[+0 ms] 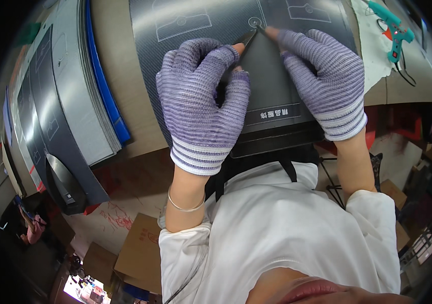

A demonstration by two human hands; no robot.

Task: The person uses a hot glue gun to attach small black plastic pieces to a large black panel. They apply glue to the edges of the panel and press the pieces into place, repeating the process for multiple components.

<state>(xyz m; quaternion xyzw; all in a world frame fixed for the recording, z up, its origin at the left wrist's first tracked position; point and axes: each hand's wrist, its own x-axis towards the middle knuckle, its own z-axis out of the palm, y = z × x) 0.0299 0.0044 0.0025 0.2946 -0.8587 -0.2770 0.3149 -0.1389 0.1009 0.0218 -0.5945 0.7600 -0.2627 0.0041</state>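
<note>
A dark grey panel (pixel 269 91) with a dotted border and light printed characters lies in front of me on a larger dark patterned sheet (pixel 147 66). My left hand (pixel 201 96), in a purple-and-white striped fingerless glove, is closed on a dark pointed flap (pixel 247 40) at the panel's upper left side. My right hand (pixel 330 76), gloved alike, has its fingers bent in, and a blurred bare fingertip meets a thin dark tip beside a small round ring (pixel 254 22). Whether that hand grips the tip is hard to make out.
A teal glue gun (pixel 396 35) with a black cord rests on white material at the far right. To the left are stacked grey sheets (pixel 82 91), a blue sheet edge (pixel 107 96) and a dark glossy piece (pixel 64 177). Cardboard boxes (pixel 140 253) stand on the floor below.
</note>
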